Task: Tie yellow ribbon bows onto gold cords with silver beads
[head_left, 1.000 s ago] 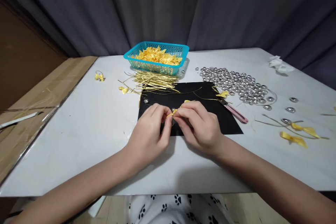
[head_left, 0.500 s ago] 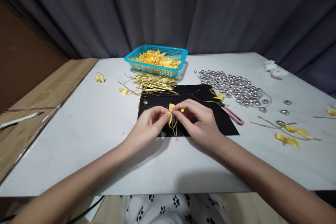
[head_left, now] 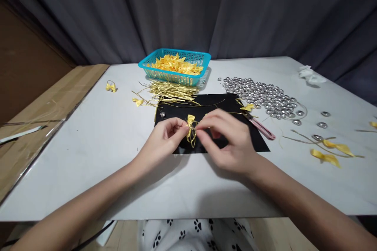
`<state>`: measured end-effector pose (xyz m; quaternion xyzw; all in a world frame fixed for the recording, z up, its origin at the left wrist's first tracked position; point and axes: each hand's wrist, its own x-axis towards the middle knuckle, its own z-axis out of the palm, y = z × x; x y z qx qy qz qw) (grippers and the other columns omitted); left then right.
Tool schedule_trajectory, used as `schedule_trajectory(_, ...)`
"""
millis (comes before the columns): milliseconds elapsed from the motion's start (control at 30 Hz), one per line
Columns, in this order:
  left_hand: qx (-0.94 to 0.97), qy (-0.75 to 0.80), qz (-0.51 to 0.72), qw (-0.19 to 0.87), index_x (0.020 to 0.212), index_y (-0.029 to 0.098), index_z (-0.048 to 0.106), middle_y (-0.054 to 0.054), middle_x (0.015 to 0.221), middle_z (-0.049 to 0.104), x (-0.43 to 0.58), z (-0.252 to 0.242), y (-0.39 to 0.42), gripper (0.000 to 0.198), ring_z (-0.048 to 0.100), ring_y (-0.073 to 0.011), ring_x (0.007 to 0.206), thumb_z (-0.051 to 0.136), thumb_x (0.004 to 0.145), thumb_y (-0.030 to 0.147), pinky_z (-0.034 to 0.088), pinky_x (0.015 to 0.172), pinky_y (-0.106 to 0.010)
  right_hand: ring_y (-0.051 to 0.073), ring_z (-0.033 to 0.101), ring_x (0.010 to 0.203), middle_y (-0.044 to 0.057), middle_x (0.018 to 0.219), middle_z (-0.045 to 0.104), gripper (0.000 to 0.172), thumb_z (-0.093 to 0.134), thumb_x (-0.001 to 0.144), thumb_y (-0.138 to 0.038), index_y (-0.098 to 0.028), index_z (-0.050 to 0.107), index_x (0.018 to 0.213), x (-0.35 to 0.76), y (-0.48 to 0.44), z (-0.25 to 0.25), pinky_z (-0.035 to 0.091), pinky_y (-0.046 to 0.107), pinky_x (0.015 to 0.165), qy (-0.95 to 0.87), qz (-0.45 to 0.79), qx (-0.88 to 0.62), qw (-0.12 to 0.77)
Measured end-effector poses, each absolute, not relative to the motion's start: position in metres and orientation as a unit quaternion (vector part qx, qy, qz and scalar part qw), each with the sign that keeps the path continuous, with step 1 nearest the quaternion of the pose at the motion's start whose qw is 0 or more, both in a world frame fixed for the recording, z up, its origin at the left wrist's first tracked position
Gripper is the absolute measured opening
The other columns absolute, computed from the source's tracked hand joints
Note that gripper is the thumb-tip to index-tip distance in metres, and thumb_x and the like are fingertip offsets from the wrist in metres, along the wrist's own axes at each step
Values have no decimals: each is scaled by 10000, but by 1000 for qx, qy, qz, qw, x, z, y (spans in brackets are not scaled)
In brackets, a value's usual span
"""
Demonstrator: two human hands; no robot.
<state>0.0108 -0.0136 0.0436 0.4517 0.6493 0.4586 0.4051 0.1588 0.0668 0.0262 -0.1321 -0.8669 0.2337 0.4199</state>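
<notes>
Above the black mat, my left hand pinches a yellow ribbon bow between thumb and forefinger. A looped gold cord hangs from the bow's middle. My right hand is just to the right, thumb and forefinger pinched together on a strand of that gold cord. The fingertips partly hide the knot. On the mat's left part lies a small silver bead. A pink-handled cutter rests across the mat's right edge, close to a loose yellow bow.
Behind the mat lie a heap of gold cords and a blue basket full of yellow bows. Many silver beads spread at the right, with loose bows nearer me. A bow with a cord loop sits far left; crumpled tissue lies far right.
My right hand has drawn slightly right, away from the bow, and now pulls at the cord. My left hand keeps its pinch on the bow.
</notes>
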Motion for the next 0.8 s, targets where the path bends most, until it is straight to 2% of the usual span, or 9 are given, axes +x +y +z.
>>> schedule_trajectory(100,452,637,463,420,666,175,525,23,626,460,9,46,-14,178,403,-119,595,548,770,317,328,553,-250,81,457,580,26,832,590,114,528,831,-130,-163,607,906,159,67,23,390,225,549,-894,246,-113,358)
schedule_trajectory(200,450,626,462,439,644,180,529,25,604,438,7,47,-13,196,385,-119,581,540,770,329,317,539,-252,64,393,519,11,738,566,68,536,827,-150,-143,595,794,158,69,22,349,216,504,-873,283,-165,361)
schedule_trajectory(300,452,618,458,452,648,177,546,19,615,454,6,46,-13,176,408,-122,599,545,761,312,335,563,-254,50,350,474,1,679,547,160,591,808,-264,-137,591,711,154,69,25,290,206,435,-815,392,-246,348)
schedule_trajectory(400,452,620,451,455,675,175,556,17,625,461,6,45,-13,172,415,-122,599,545,770,318,328,552,-253,47,333,452,-15,614,524,235,649,757,-362,-131,630,726,151,69,26,243,206,406,-741,527,-306,282)
schedule_trajectory(500,460,628,446,442,678,178,544,24,619,456,6,44,-13,180,405,-117,580,545,782,326,315,537,-249,42,308,401,-49,528,469,260,655,745,-394,-138,650,791,150,70,27,203,200,379,-666,623,-342,228)
schedule_trajectory(600,470,630,441,434,654,182,525,27,611,451,6,44,-12,187,406,-114,574,539,789,312,325,543,-247,41,303,402,-67,505,422,243,657,746,-382,-149,635,812,152,71,29,212,185,372,-614,671,-337,241)
schedule_trajectory(700,468,634,436,436,645,185,514,26,607,453,7,45,-11,186,415,-115,575,538,787,303,337,551,-248,45,325,426,-60,553,424,155,613,767,-307,-157,574,778,156,72,32,283,178,385,-569,723,-308,243)
schedule_trajectory(800,462,635,436,440,644,185,514,22,610,453,6,44,-9,188,418,-119,584,540,783,308,344,557,-250,43,381,453,2,759,545,95,530,782,-247,-157,520,757,158,73,36,356,195,403,-524,765,-287,240)
